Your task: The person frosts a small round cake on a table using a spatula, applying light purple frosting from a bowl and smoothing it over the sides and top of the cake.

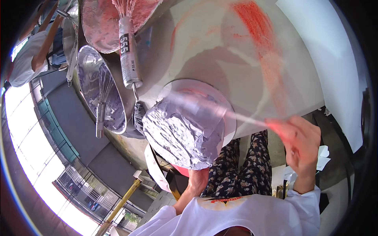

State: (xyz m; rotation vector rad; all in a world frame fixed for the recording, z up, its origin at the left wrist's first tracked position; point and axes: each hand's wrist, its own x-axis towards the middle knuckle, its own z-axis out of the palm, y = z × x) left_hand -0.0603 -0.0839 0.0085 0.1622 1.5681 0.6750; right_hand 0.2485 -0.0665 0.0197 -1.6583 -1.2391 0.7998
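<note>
A round cake (pixel 180 129) covered in rough grey-purple frosting stands in front of me on a pale round board (pixel 229 126). My right hand (pixel 301 144) grips the end of a thin spatula (pixel 251 119), which is blurred by motion. Its far part lies across the cake's far side; whether it touches the frosting cannot be made out. Red colouring marks the fingers of that hand. At the cake's near edge is my left hand (pixel 198 180), its fingers hidden behind the cake, beside a red surface (pixel 180 170) that shows below the frosting.
Left of the cake stand a bowl of purple frosting (pixel 113 118) with a whisk (pixel 100 119), and a bowl of pink frosting (pixel 100 38) with a larger whisk (pixel 128 59). Red smears (pixel 257 26) streak the table (pixel 200 38). Another person (pixel 28 62) is at the far left.
</note>
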